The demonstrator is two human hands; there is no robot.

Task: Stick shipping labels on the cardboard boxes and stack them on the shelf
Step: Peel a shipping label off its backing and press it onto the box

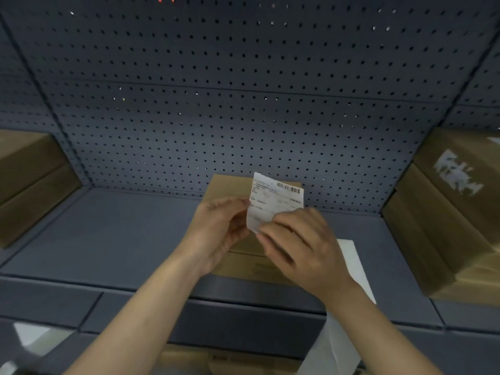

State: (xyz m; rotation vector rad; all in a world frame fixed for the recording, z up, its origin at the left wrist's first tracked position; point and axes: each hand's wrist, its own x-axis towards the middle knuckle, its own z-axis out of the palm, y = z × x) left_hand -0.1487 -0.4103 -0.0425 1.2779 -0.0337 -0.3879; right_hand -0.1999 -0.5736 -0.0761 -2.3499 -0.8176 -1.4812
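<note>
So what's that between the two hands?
A white shipping label. The left hand and right hand each pinch an edge of it, in front of a cardboard box, in the head view.

**Slate-blue steel shelving in dim, cool light**

A pegboard [243, 63] back wall of grey-blue metal fills the upper view, its rows of small dark holes running edge to edge — a few near the top show pinpoints of white and red light [160, 0]. A horizontal seam [216, 89] splits the board into two parts, and slanting uprights [35, 78] frame it left and right. Below, the shelf [108, 239] deck, in the same matte colour, meets the board at a straight joint. Its front lip [67, 284] steps down to lower panels [243, 320] — these divided by thin vertical gaps. The lighting is even and subdued.
</note>
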